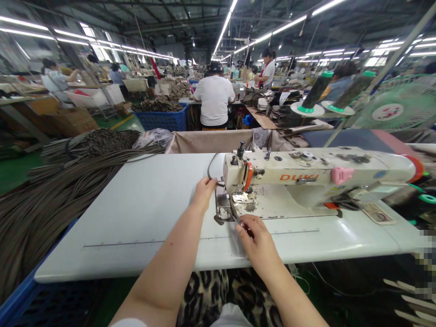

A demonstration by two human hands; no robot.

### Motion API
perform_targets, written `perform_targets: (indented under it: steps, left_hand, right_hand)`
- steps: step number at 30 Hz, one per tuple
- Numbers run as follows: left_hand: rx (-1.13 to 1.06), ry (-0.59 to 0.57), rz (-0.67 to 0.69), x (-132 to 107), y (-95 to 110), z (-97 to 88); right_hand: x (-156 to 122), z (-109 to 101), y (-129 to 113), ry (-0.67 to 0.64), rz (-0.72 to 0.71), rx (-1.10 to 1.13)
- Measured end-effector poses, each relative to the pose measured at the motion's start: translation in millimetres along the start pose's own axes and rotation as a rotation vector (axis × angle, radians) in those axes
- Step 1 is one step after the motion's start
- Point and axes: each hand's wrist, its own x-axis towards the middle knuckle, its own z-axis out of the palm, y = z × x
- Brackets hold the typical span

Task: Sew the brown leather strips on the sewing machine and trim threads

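Note:
A narrow dark strap (233, 208) runs past the needle area of a white sewing machine (272, 170) and curves toward me. My left hand (203, 190) is closed left of the machine head, its fingertips pinching the strap behind the presser foot. A loop of the strap rises beyond those fingers. In front of the metal bed plate, my right hand (256, 234) is closed around the near part of the strap. Something dark red shows under its fingers, mostly hidden, and I cannot make out its kind.
Long dark straps (78, 177) lie heaped left of the white table (136, 204). Two thread cones (315, 93) stand behind the machine near a green fan (398, 106). A fabric-lined bin (211, 141) adjoins the far edge. A person in white (215, 97) sits ahead.

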Motion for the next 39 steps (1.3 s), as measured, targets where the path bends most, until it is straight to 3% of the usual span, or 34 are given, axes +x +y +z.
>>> perform_targets:
  steps: [7, 14, 26, 30, 35, 37, 39]
  left_hand:
    - [-0.234, 0.052, 0.002, -65, 16, -40.5]
    - [-0.117, 0.048, 0.09, -112, 20, -68.9]
    - [-0.067, 0.034, 0.168, -151, 28, -95.3]
    - [-0.036, 0.064, 0.129, -155, 32, -104.3]
    - [-0.02, 0.029, 0.005, -158, 34, -130.6]
    - [-0.005, -0.021, -0.066, -160, 34, -144.9]
    - [0.069, -0.075, -0.119, -161, 33, -160.1]
  right_hand:
    - [12, 24, -7, -0.324, 0.254, 0.375]
    - [38, 49, -4, -0.346, 0.489, 0.672]
    - [50, 62, -26, -0.535, 0.402, 0.712]
    - [45, 59, -27, -0.426, 0.267, 0.483]
    - [25, 37, -17, -0.105, -0.058, -0.438]
    - [15, 28, -11, -0.055, -0.105, -0.759]
    - [7, 23, -4, -0.091, -0.067, -0.908]
